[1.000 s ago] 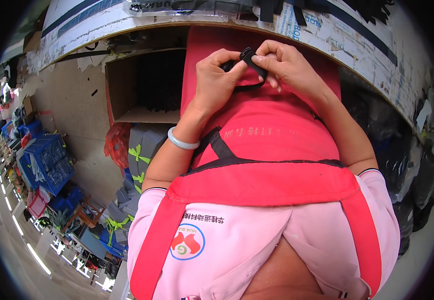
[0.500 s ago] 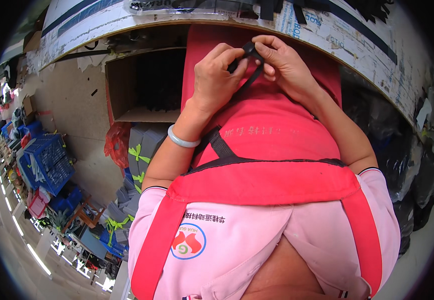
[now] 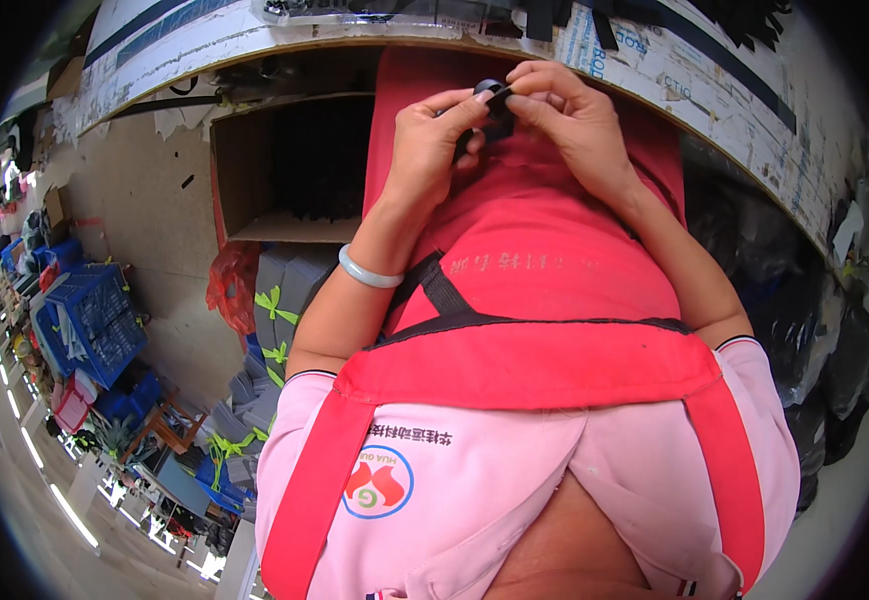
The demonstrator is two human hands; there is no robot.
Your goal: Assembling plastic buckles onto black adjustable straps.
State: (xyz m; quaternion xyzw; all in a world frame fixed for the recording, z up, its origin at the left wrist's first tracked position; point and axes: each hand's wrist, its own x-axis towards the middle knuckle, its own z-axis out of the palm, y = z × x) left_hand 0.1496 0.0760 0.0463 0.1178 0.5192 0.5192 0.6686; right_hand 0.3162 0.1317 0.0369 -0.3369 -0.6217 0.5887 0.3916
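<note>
Over my lap, just below the worktable's edge, my left hand (image 3: 432, 140) and my right hand (image 3: 572, 112) meet at a small black strap (image 3: 499, 125). The left thumb and forefinger pinch its left side. On the right, my thumb and fingertips grip a short end of it. A rounded, slightly shiny black part (image 3: 487, 87) shows above the left fingertips; whether it is a buckle or a fold of the strap I cannot tell. The lower left fingers curl around more black material, mostly hidden by the hand.
The worktable (image 3: 754, 140) curves across the top, with black strips (image 3: 539, 18) lying on it. An open cardboard box (image 3: 289, 230) holding dark pieces stands left of my lap. Grey bundles with green ties (image 3: 274, 300) and blue crates (image 3: 104, 320) lie farther left. Dark plastic bags (image 3: 784, 310) sit at right.
The strap's tail that hung down between my hands is now gathered up near the fingers. My left hand has turned, and the right has shifted slightly, up and to the right.
</note>
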